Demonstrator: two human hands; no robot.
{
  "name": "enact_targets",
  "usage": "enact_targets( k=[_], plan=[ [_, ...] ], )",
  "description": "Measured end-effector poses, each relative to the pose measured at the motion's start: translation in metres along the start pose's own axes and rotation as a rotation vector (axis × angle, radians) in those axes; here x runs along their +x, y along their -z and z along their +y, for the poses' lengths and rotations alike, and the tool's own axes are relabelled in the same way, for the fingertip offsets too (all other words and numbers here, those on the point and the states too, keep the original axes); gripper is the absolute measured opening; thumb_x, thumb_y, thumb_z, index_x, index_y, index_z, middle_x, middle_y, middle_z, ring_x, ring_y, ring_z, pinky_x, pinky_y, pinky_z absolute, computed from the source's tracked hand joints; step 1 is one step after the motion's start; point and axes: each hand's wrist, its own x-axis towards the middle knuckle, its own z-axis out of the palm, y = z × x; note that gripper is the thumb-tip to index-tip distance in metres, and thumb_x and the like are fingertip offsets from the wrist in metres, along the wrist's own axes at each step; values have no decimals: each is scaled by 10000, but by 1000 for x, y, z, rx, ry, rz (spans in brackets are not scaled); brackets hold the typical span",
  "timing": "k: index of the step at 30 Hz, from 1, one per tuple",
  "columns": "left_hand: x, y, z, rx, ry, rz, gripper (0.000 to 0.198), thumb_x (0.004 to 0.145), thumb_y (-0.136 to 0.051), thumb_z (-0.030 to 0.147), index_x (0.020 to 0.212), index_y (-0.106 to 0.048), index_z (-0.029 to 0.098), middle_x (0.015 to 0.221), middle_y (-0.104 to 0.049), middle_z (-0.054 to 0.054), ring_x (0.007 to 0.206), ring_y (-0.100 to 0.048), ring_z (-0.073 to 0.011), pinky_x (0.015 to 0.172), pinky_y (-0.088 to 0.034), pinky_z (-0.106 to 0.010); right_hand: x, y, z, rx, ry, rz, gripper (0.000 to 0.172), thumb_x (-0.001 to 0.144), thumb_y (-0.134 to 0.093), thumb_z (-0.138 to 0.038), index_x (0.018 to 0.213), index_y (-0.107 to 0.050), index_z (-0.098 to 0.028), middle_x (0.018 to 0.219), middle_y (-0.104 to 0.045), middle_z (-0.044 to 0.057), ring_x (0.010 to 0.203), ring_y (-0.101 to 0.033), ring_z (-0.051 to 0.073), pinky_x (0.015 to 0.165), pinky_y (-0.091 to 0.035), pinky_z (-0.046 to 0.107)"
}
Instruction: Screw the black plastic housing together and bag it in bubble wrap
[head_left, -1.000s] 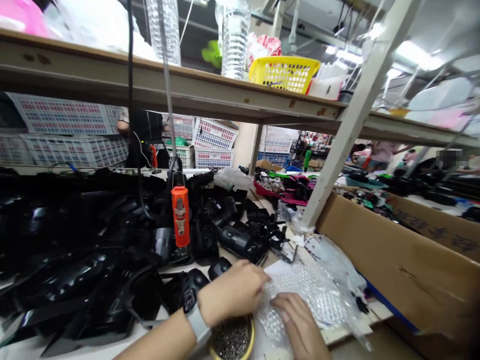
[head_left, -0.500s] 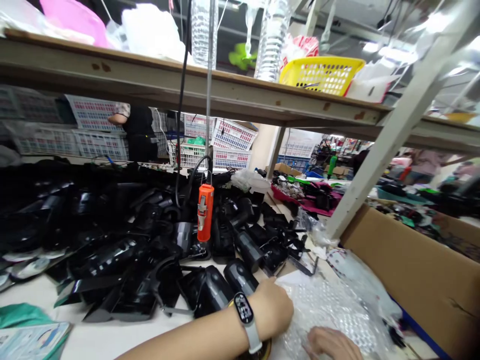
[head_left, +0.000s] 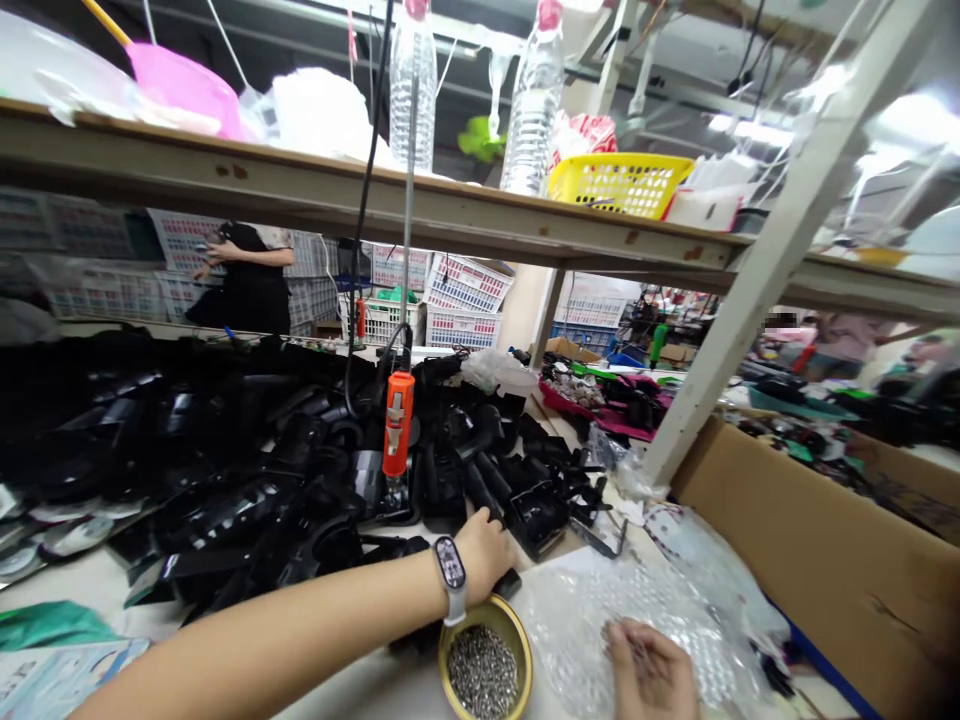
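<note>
Black plastic part [head_left: 501,583] under your left hand [head_left: 484,550]: clench firmly; right hand [head_left: 651,668] curled loosely, holding bubble wrap [head_left: 600,600] near the table's front edge.

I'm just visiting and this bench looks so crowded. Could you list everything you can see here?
black plastic parts: many, black, heaped across the bench
electric screwdriver: one, orange, hanging on a cable over the heap
bowl of screws: one, yellow bowl, grey screws, near edge
bubble wrap: one sheet, clear, right of the bowl
cardboard box: one, brown, far right
basket: one, yellow, on the upper shelf
water bottles: two, clear, on the shelf
left hand: on the black parts, smartwatch on wrist
right hand: on the bubble wrap
</note>
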Motion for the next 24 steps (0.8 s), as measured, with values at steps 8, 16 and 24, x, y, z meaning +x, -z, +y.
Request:
enact_targets(
  k=[8, 16, 24],
  plan=[
    [-63, 49, -21, -97, 51, 481, 878, 791, -694, 35, 1565, -342, 257, 1344, -619, -119, 1222, -612, -291, 993, -522, -431, -2, -16, -1, -76, -32, -20, 539, 789, -719, -703, 957, -608, -203, 896, -701, 69, 890, -691, 259, 753, -547, 341],
    [-189, -8, 56, -988, 683, 1056, 833, 655, -902, 344, 1361, -469, 257, 1288, -601, -124, 1167, -636, -360, 1019, -535, -549, -1, -10, -35, 34, -13, 60, 640, 623, -813, -736, 883, -620, -184, 810, -702, 64, 768, -678, 234, 663, -542, 326],
    [-253, -26, 121, -1629, 714, 994, 516, 790, -765, 573, 1209, -655, 292, 1027, -757, -77, 978, -731, -354, 956, -576, -568, -130, -64, -112, 259, 20, -418, 351, 891, -732, -513, 1005, -608, -206, 865, -756, 61, 465, -606, 120, 406, -460, 222]
  ],
)
